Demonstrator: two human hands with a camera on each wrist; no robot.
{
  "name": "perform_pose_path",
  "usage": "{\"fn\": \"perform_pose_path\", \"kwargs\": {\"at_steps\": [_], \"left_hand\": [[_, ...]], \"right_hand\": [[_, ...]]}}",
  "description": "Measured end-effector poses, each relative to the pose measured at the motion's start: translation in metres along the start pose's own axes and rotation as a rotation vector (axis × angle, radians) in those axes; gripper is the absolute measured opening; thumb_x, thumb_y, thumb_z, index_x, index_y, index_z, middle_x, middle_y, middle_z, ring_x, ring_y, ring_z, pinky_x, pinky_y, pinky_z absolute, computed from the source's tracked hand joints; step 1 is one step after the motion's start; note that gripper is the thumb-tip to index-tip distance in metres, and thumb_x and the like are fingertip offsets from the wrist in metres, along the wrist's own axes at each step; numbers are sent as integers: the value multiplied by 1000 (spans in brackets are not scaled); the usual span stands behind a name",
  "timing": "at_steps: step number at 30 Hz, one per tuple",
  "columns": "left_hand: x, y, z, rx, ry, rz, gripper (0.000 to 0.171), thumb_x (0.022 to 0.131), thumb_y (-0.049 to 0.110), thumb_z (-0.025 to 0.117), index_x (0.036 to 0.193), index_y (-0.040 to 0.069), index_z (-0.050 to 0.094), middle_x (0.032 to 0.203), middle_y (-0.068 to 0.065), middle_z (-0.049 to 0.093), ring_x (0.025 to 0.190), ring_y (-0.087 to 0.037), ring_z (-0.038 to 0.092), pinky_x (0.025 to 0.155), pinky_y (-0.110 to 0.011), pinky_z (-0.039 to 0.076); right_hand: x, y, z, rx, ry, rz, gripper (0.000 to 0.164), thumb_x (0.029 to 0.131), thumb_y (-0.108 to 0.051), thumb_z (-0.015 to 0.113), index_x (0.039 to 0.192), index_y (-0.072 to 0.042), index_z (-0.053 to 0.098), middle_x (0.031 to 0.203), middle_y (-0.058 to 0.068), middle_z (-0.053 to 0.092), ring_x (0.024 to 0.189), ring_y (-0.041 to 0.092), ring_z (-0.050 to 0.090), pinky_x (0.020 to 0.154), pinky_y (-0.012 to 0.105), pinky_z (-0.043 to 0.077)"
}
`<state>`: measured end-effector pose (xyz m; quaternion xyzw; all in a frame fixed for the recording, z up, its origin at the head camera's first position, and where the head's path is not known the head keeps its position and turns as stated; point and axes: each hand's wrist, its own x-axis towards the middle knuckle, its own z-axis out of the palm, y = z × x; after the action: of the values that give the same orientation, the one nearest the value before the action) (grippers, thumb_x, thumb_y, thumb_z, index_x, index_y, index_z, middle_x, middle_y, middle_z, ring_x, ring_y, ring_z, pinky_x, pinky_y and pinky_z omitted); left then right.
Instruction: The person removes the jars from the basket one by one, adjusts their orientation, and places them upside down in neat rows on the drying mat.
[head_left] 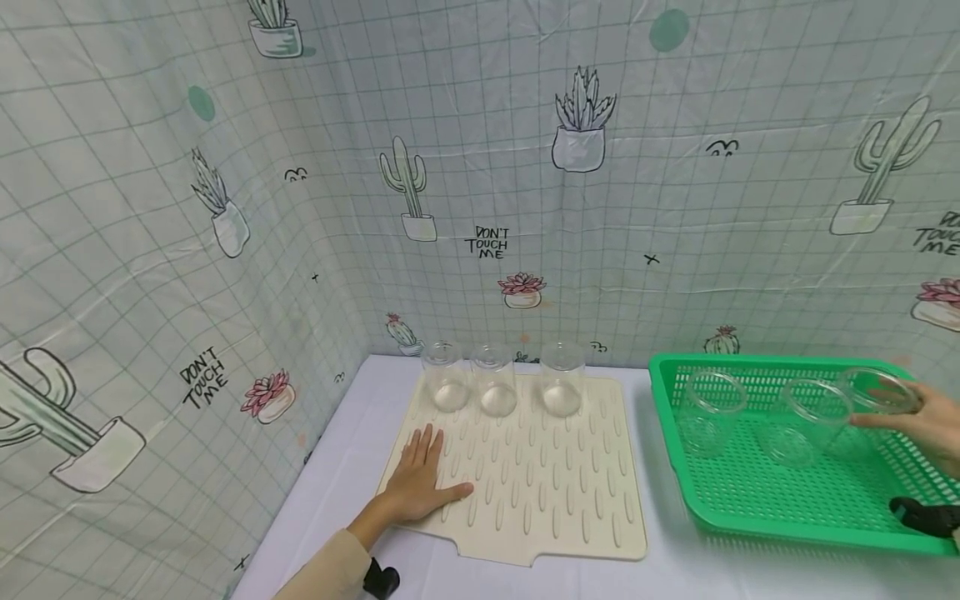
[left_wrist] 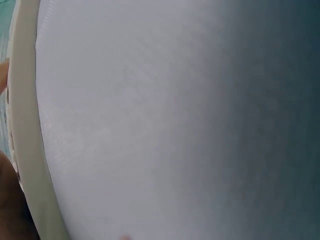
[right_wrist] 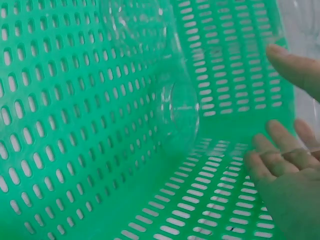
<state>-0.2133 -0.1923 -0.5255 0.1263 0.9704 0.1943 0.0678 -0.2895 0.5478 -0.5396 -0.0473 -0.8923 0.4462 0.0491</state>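
My left hand (head_left: 414,485) lies flat, fingers spread, on the left side of a cream drying mat (head_left: 540,500) with raised ridges. In the left wrist view only the mat's edge (left_wrist: 25,110) and bits of that hand at the far left show. Over the right side of a green plastic basket (head_left: 787,525), my right hand (head_left: 926,421) reaches to the rim of a clear glass (head_left: 862,375), thumb in front and fingers behind. The right wrist view has the thumb (right_wrist: 295,70) and loosely bent fingers spread apart, beside a glass (right_wrist: 180,112) in the basket.
Two more clear glasses, a left one (head_left: 716,396) and a middle one (head_left: 813,404), stand in the basket. Along the mat's back edge are three clear glasses, the rightmost (head_left: 562,379) a little apart. A white cloth (head_left: 330,467) covers the table; a patterned curtain (head_left: 465,100) hangs behind.
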Motion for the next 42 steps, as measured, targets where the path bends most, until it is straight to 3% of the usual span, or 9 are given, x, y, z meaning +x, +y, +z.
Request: {"fn": "perform_pose_path", "kwargs": {"at_steps": [5,12,19,25,31,35,37,40,42], "left_hand": [[0,1,-4,-29,-16,-5,107,76,73,48,147,3,7,153,-15,-4,138,-32,-8,110,-49,2],[-3,5,-15,-83,-41,14,106,78,66,54,146,-2,9,151,-21,-2,137,-37,-6,108,-54,3],[-4,7,-21,-167,-78,0,103,79,61,57,146,0,8,151,-20,-1,137,-38,-6,107,-57,2],[-3,6,-28,-247,-100,-26,101,80,61,56,148,5,5,152,-17,-2,137,-37,-9,106,-60,2],[-5,10,-46,-335,-87,19,99,82,57,57,148,7,2,152,-17,-4,136,-37,-10,105,-60,1],[-8,17,-60,-405,-81,38,97,84,52,58,148,12,-2,152,-15,-5,137,-34,-8,106,-59,3],[-9,21,-67,-438,-76,37,97,84,52,59,148,15,-4,153,-12,-5,138,-31,-6,106,-58,5],[-13,28,-78,-479,-60,40,95,84,51,59,148,21,-5,153,-8,-4,138,-29,-4,106,-59,7],[-14,33,-85,-497,-50,57,93,85,49,59,148,23,-5,153,-6,-5,138,-27,-5,106,-59,6]], "right_hand": [[3,-7,-5,-86,36,14,109,80,-36,71,145,-3,-9,140,41,8,117,64,15,86,73,19],[1,-18,-11,-88,68,-8,107,79,-36,72,147,-16,-9,142,39,7,117,63,18,84,72,21],[-3,-26,-19,-138,147,-36,103,79,-31,73,148,-9,0,138,42,16,109,62,26,81,71,26],[-7,-41,-28,-179,230,-13,103,77,-34,73,147,-5,3,138,41,19,113,59,27,84,69,28],[-13,-59,-38,-217,271,-45,102,77,-34,73,147,-4,5,138,39,20,119,60,23,88,69,25],[-18,-61,-44,-237,316,-113,98,77,-29,75,148,-12,10,139,37,24,119,59,25,91,69,25],[-21,-65,-47,-243,325,-153,97,76,-27,76,148,-22,11,139,36,25,120,59,25,91,70,23],[-30,-90,-50,-270,327,-187,98,76,-26,75,148,-28,9,138,37,24,120,60,23,89,72,22],[-42,-120,-50,-307,320,-191,97,76,-25,75,148,-24,10,137,38,25,120,60,23,89,72,21]]}}
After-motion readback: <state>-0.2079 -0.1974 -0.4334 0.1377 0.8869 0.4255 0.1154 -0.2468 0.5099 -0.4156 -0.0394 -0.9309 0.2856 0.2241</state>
